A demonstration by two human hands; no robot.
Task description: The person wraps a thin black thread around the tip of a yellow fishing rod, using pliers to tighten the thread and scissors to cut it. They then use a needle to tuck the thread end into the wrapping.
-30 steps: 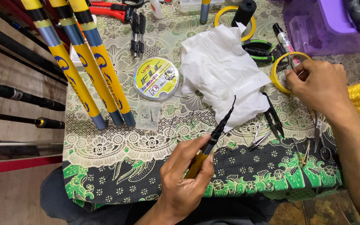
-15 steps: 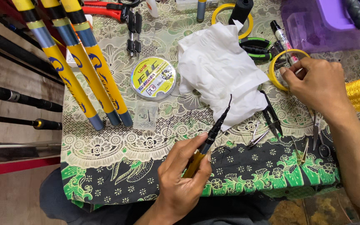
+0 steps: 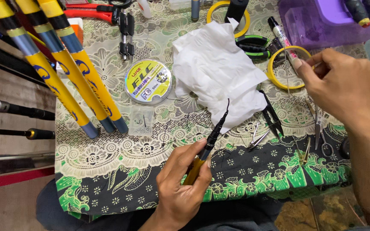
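Your left hand (image 3: 180, 188) is closed around a slim black-and-yellow rod tip (image 3: 208, 143), long axis slanting up-right toward the white tissue (image 3: 219, 72). Your right hand (image 3: 343, 85) pinches something thin by the yellow ring (image 3: 279, 79). Round yellow-labelled line spool (image 3: 147, 81) sits left of the tissue, all on a green floral tablecloth (image 3: 108, 179)

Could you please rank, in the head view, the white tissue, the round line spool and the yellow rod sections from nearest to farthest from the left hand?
From the left hand:
1. White tissue, up and right.
2. Line spool, straight up.
3. Yellow rod sections, far upper left.
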